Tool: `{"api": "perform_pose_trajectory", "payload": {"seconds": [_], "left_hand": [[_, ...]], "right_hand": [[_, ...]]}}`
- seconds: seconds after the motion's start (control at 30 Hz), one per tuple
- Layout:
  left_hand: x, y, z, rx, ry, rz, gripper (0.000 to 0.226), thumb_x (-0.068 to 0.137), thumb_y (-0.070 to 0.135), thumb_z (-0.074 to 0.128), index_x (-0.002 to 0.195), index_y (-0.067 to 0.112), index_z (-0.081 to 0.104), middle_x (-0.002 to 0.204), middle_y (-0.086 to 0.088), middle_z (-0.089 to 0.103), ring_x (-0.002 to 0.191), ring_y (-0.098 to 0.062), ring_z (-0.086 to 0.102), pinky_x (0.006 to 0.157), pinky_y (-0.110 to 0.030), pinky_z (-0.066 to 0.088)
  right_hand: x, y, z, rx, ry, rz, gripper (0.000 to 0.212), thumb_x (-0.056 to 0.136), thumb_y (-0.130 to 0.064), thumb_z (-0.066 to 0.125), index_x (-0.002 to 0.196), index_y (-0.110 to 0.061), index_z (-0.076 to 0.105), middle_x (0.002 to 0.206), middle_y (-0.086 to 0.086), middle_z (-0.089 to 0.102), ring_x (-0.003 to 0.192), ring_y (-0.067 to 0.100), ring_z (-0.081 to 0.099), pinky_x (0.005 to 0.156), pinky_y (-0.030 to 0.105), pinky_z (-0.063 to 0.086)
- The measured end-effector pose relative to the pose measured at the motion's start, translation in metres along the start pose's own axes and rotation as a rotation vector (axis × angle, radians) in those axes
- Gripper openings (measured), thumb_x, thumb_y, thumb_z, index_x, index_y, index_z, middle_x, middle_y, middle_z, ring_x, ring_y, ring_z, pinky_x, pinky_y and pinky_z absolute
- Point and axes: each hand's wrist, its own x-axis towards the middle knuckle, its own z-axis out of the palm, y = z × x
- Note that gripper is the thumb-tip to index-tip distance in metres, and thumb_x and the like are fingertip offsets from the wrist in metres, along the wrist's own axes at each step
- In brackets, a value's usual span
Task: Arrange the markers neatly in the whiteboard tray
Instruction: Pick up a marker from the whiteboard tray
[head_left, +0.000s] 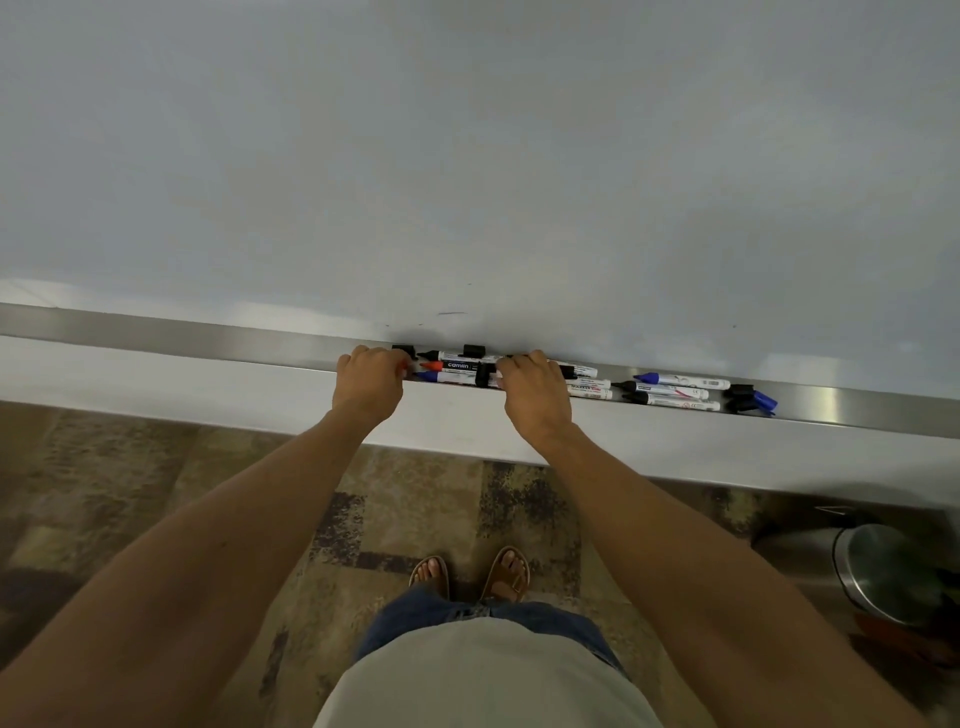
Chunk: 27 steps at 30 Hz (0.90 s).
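Behind both hands (370, 382), marker (457, 366) ends hidden in tray (841, 402).

Soft, even indoor light falls on my board (467, 145) — a dull grey-white, dimmer toward the top. The steel tray (156, 332) throws pale streaks of glare, brightest at the far right. My hands cast a faint dark smudge on the board behind them. The wide lens bows the tray — the edges go soft.
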Motion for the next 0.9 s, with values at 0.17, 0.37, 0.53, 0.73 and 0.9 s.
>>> {"api": "perform_pose_trajectory", "payload": {"seconds": [0.17,0.37,0.53,0.73,0.9], "left_hand": [[0.004,-0.006,0.002,-0.040,0.024,0.018,0.025,0.092,0.011,0.048,0.103,0.023,0.068,0.093,-0.007,0.070,0.088,-0.029,0.055,0.074,-0.035,0.028],[0.007,-0.010,0.005,-0.128,0.038,0.014,0.021,0.090,0.008,0.050,0.101,0.020,0.063,0.092,-0.007,0.069,0.083,-0.029,0.056,0.074,-0.035,0.030],[0.011,-0.012,0.004,-0.270,0.059,-0.007,0.017,0.090,0.014,0.055,0.106,0.017,0.058,0.097,-0.007,0.068,0.086,-0.030,0.060,0.079,-0.039,0.040],[0.013,-0.010,0.002,-0.473,0.047,0.016,0.023,0.089,0.010,0.059,0.112,0.010,0.061,0.106,-0.011,0.063,0.092,-0.028,0.059,0.082,-0.032,0.045],[0.014,-0.003,-0.002,-0.772,0.054,-0.066,0.018,0.085,0.007,0.065,0.102,0.011,0.068,0.093,-0.003,0.066,0.080,-0.014,0.059,0.073,-0.016,0.044]], "right_hand": [[0.003,-0.005,-0.003,0.011,-0.021,0.029,0.031,0.086,0.003,0.056,0.114,-0.008,0.058,0.111,0.012,0.065,0.106,0.030,0.052,0.086,0.040,0.042],[0.006,-0.008,-0.006,0.034,-0.050,0.049,0.035,0.085,0.001,0.059,0.119,-0.008,0.057,0.114,0.012,0.060,0.108,0.030,0.049,0.089,0.039,0.042],[0.001,-0.007,-0.009,0.083,0.029,0.082,0.024,0.086,0.005,0.053,0.108,-0.002,0.062,0.107,0.016,0.060,0.100,0.033,0.051,0.081,0.040,0.043],[-0.005,-0.012,-0.016,0.163,0.124,0.108,0.020,0.088,0.005,0.053,0.105,0.001,0.064,0.101,0.019,0.061,0.095,0.035,0.054,0.078,0.041,0.045],[-0.012,-0.015,-0.020,0.241,0.184,0.139,0.022,0.095,-0.003,0.050,0.113,-0.001,0.062,0.108,0.019,0.062,0.100,0.034,0.053,0.084,0.041,0.045]]}}
